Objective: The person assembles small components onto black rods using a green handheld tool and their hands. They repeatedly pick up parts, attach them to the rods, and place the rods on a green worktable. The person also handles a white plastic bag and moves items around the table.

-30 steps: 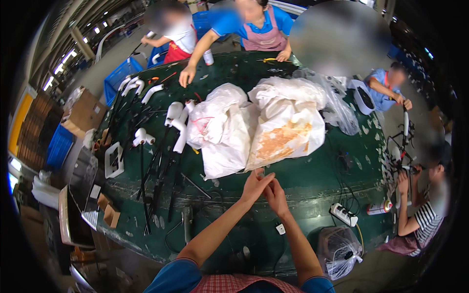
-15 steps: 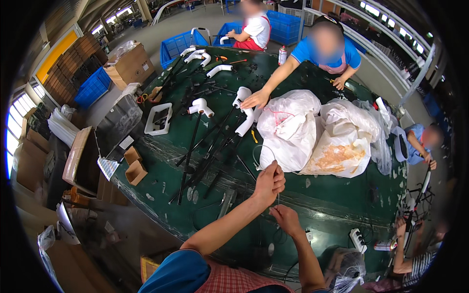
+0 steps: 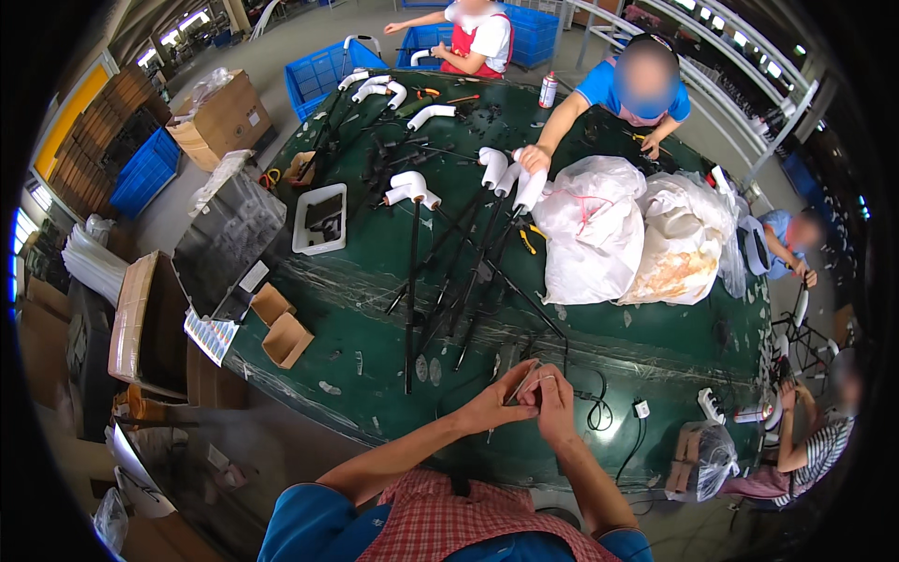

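My left hand (image 3: 496,401) and my right hand (image 3: 554,405) meet over the near edge of the green table (image 3: 599,351). Both are closed, fingertips together, on a thin cable (image 3: 534,377), of which only a sliver shows; the rest is hidden by the fingers. Just beyond lie black tubes (image 3: 409,318) with white foam-like curved grips (image 3: 409,185). Across the table a co-worker's hand (image 3: 534,159) grasps one white grip (image 3: 530,190) of a bundle. A black cord (image 3: 599,412) lies coiled to the right of my right hand.
Two stuffed white bags (image 3: 592,234) stand right of the tubes. Yellow-handled pliers (image 3: 532,240) lie beside them. On the left are a white tray (image 3: 320,220) with dark parts and small open cardboard boxes (image 3: 286,339). A power strip (image 3: 710,406) and spray can (image 3: 752,413) sit at right.
My hands have drawn together and nearer to me; the raised cable loop no longer shows. The co-worker's hand has moved back to grip a white grip. My view has shifted.
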Action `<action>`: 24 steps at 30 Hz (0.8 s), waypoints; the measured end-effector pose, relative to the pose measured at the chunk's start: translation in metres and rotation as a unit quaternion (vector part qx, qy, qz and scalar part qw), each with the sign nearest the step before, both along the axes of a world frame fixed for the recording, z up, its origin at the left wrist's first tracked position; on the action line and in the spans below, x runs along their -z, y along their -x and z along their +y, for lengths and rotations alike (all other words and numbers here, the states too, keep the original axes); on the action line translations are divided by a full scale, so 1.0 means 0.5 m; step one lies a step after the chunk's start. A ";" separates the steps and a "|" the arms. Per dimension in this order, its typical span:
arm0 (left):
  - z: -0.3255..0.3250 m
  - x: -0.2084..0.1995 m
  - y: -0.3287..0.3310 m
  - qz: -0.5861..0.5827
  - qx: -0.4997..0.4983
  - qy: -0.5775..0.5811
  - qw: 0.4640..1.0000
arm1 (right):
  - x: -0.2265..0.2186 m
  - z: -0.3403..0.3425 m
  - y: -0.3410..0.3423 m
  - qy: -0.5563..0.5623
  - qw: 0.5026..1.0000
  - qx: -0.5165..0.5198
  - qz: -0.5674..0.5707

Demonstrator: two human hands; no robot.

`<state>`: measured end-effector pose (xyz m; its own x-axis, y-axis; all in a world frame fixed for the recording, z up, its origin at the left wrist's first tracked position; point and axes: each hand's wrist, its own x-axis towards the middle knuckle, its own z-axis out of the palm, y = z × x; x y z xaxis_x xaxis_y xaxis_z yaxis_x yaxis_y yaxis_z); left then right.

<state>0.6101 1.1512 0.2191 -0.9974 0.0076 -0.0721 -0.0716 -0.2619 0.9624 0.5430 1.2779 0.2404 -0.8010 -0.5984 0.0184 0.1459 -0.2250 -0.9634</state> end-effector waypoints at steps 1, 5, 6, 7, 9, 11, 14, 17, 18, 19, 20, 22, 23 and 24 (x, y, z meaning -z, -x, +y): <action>-0.003 0.006 -0.007 -0.007 -0.012 -0.062 0.998 | -0.008 -0.029 -0.010 0.034 0.999 0.029 -0.015; -0.050 0.017 -0.027 -0.162 0.081 -0.063 0.981 | -0.014 -0.077 -0.039 0.100 0.976 0.121 -0.151; -0.064 0.019 -0.032 -0.191 0.117 -0.047 0.974 | -0.005 -0.083 -0.043 0.106 0.979 0.098 -0.142; -0.063 0.018 -0.048 -0.219 0.102 -0.046 0.969 | 0.009 -0.089 -0.049 0.112 0.981 0.079 -0.135; -0.085 0.008 -0.057 -0.233 0.110 -0.080 0.963 | 0.020 -0.098 -0.051 0.060 0.989 0.018 -0.136; -0.106 0.012 -0.070 -0.257 0.112 -0.065 0.958 | 0.027 -0.111 -0.058 0.003 0.998 -0.052 -0.031; -0.175 0.022 -0.099 -0.267 0.149 -0.149 0.940 | 0.023 -0.134 -0.073 0.014 0.989 -0.070 -0.130; -0.225 0.012 -0.127 -0.263 0.131 -0.091 0.952 | 0.032 -0.175 -0.075 0.032 0.969 -0.065 -0.238; -0.245 0.013 -0.138 -0.260 0.121 -0.067 0.956 | 0.037 -0.193 -0.075 0.039 0.962 -0.061 -0.263; -0.271 0.026 -0.151 -0.251 0.109 -0.093 0.957 | 0.036 -0.212 -0.075 0.050 0.958 -0.061 -0.275; -0.304 0.036 -0.160 -0.245 0.090 -0.118 0.958 | 0.046 -0.235 -0.082 -0.004 0.978 -0.043 -0.205; -0.380 0.050 -0.182 -0.234 0.054 -0.170 0.956 | 0.072 -0.290 -0.101 -0.116 0.991 -0.007 -0.061; -0.422 0.051 -0.196 -0.237 0.044 -0.183 0.953 | 0.072 -0.318 -0.111 -0.183 0.982 -0.010 0.045; -0.466 0.057 -0.208 -0.230 0.020 -0.186 0.955 | 0.079 -0.356 -0.123 -0.169 0.986 -0.010 0.003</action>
<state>0.7143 0.9182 0.1905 -0.8593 0.1551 -0.4873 -0.4813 -0.5673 0.6682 0.6044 1.1001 0.2010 -0.7892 -0.5872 -0.1796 0.1409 0.1115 -0.9837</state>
